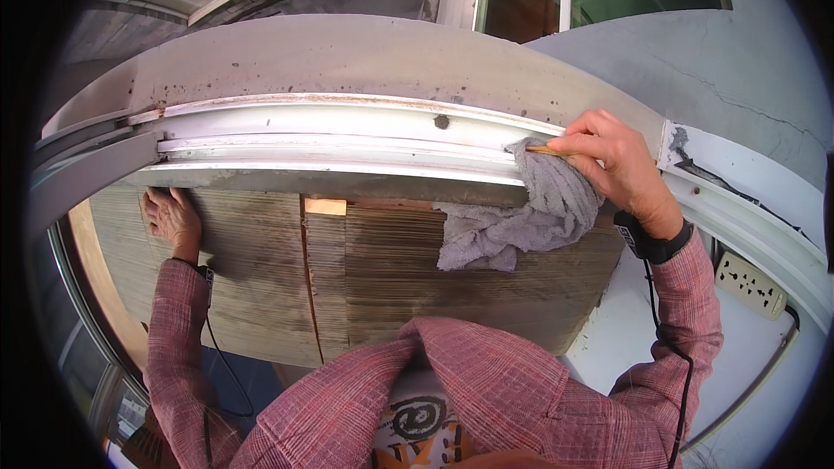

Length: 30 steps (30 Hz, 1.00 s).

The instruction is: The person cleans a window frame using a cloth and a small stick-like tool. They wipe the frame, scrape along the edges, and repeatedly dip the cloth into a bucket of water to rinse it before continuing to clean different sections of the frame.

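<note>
My right hand (616, 159) pinches a thin yellowish stick (546, 151) between thumb and fingers. The stick's tip presses against a grey terry cloth (563, 198), bunched over the right part of a white sliding-window track (339, 127). The cloth's loose end hangs over the inner sill edge onto a ribbed, brown-grey board surface (417, 299). Far to the left, my left hand (172, 218) lies on that surface with nothing in it, its fingertips against the sill's inner edge. A dark clump of dirt (442, 121) sits in the track, left of the cloth.
A white window sash frame (98, 172) stands at the track's left end. Outside it runs a concrete ledge (365, 55). A multi-socket power strip (750, 285) hangs on the right wall. Black cables (687, 365) run from both wrist devices along my sleeves.
</note>
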### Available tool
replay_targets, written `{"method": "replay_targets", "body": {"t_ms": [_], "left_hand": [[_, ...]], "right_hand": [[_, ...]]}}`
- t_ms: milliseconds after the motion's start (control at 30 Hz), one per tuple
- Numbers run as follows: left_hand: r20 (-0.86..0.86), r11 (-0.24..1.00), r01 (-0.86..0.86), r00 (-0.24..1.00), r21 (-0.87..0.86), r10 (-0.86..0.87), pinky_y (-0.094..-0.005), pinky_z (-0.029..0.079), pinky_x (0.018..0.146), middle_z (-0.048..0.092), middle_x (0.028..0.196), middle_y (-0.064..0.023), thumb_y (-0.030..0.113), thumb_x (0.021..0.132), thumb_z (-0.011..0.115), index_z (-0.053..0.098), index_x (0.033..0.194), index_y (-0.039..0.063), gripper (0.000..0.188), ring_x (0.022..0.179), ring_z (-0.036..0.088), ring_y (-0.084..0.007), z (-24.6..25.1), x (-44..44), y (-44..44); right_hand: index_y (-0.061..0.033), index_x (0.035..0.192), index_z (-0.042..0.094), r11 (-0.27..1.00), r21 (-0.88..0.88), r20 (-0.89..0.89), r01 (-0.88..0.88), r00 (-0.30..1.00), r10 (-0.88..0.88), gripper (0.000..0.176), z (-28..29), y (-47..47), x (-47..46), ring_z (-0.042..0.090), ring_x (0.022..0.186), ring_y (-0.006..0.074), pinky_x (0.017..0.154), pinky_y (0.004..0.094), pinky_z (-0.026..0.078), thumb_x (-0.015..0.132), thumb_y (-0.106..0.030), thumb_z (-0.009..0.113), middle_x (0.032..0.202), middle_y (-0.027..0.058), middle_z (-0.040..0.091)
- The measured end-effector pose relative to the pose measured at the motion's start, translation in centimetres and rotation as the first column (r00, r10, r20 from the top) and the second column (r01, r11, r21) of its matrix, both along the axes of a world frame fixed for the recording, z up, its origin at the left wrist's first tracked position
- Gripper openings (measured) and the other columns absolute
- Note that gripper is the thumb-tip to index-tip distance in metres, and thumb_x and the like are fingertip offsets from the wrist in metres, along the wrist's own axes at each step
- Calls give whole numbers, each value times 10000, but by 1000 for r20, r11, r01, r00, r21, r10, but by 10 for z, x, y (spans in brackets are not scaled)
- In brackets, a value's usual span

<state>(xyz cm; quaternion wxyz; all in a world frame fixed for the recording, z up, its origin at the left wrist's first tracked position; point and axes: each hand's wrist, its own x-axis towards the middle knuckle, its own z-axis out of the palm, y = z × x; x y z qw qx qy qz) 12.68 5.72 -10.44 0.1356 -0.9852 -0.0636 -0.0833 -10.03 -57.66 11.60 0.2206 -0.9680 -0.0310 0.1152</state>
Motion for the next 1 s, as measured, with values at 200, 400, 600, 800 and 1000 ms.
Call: {"method": "replay_targets", "body": {"t_ms": [200,400,600,800,1000], "left_hand": [[-27,999,-14,1000,-48,12,-528,212,1112,306,1508,-178,410,972,469,290,1475,4,670,1419,258,-345,21,-9,-26],[-81,992,-21,997,-127,10,-606,191,1108,283,1507,-220,388,968,479,268,1464,-41,689,1431,233,-377,35,-12,-40],[-93,986,-47,995,-161,32,-625,191,1105,281,1498,-210,388,963,473,278,1454,-42,681,1438,218,-372,40,-12,-47],[-88,984,-45,996,-175,30,-642,207,1093,295,1485,-209,399,955,479,285,1447,-49,693,1440,216,-371,42,-12,-51],[-80,975,-41,997,-218,24,-673,200,1085,308,1462,-211,401,951,490,301,1429,-55,687,1423,230,-374,46,-13,-53]], "right_hand": [[-113,966,737,990,102,138,-97,987,82,194,-14,59,52,609,818,220,661,337,506,785,-46,719,869,28,611],[-113,1014,731,986,68,292,-155,948,128,256,-35,127,90,610,811,213,645,333,512,773,-27,724,901,36,612],[-102,1064,728,969,247,422,13,899,-120,354,-39,151,66,596,790,219,622,330,507,731,18,743,900,53,599],[-128,1053,742,998,-45,449,39,893,-15,391,-27,158,30,581,767,182,561,293,518,691,16,711,904,20,596],[-78,1083,729,993,-121,395,-9,917,57,383,-22,174,42,577,769,215,590,309,490,725,61,727,905,65,600]]}}
